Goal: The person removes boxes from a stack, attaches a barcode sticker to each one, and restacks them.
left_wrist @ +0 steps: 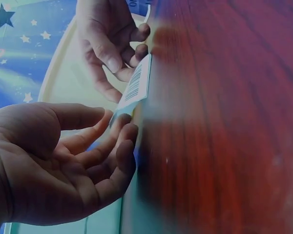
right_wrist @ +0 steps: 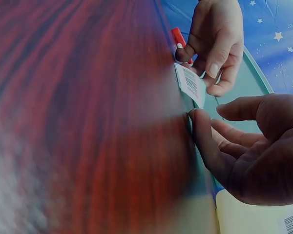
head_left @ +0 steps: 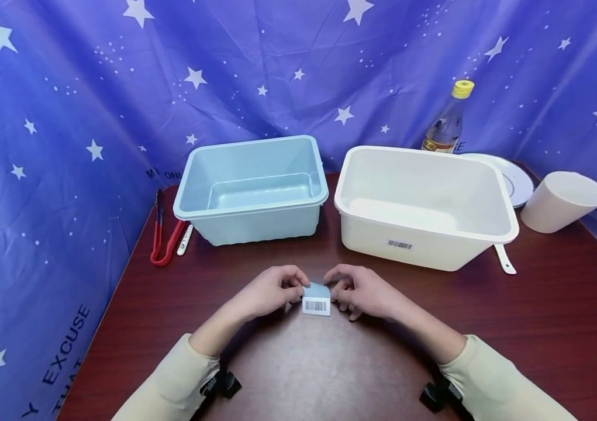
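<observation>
A small label card (head_left: 316, 303), white with a barcode and a pale blue upper part, stands on the dark red table (head_left: 540, 327) between my hands. My left hand (head_left: 269, 291) pinches its left edge with curled fingers. My right hand (head_left: 363, 291) pinches its right edge in the same way. In the left wrist view my left hand's fingertips (left_wrist: 123, 130) meet the label card (left_wrist: 138, 85) from below, and the right hand (left_wrist: 107, 39) holds the far end. From the right wrist, my right forefinger (right_wrist: 198, 126) touches the label card (right_wrist: 190, 84) while the left hand (right_wrist: 217, 39) holds it beyond.
Behind the hands stand an empty pale blue tub (head_left: 251, 225) and an empty white tub (head_left: 372, 240). Red tongs (head_left: 164, 240) and a white spoon (head_left: 185, 240) lie at the left. A bottle (head_left: 448, 126), a plate (head_left: 519, 181), a cup (head_left: 561, 202) and a spoon (head_left: 503, 260) are at the right.
</observation>
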Available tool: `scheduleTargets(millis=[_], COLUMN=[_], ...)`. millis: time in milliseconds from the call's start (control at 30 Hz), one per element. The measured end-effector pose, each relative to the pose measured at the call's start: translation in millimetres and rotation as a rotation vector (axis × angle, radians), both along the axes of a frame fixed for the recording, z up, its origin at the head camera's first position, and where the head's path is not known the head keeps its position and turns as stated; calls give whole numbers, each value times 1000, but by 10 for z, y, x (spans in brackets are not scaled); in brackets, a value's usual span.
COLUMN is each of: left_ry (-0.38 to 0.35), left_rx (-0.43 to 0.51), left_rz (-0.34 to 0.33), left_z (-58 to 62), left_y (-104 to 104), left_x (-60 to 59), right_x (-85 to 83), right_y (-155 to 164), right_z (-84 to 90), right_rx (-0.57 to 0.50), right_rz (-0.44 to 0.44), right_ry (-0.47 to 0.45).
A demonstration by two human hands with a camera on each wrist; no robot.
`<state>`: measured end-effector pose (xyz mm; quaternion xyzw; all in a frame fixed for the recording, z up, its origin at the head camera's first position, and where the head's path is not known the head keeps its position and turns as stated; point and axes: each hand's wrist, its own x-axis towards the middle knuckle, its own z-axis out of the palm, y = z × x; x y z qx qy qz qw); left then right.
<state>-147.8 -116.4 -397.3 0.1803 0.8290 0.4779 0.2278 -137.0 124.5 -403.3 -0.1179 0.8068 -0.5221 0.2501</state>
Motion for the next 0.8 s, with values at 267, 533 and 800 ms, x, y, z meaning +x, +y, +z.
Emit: scheduleTargets(millis=[267,533,800], left_ry=[17,31,48], left_rx=[36,122,273], left_rz=[43,163,275], left_z=[-20,-21,-30], left_y=[35,55,116], left_x=[-2,-4,18], right_x=[-7,86,244], right_y=[-15,-58,-140], right_z=[-7,84,183], right_rx=[15,164,126], right_rz=[2,-64,-88], right_ry=[17,250,418])
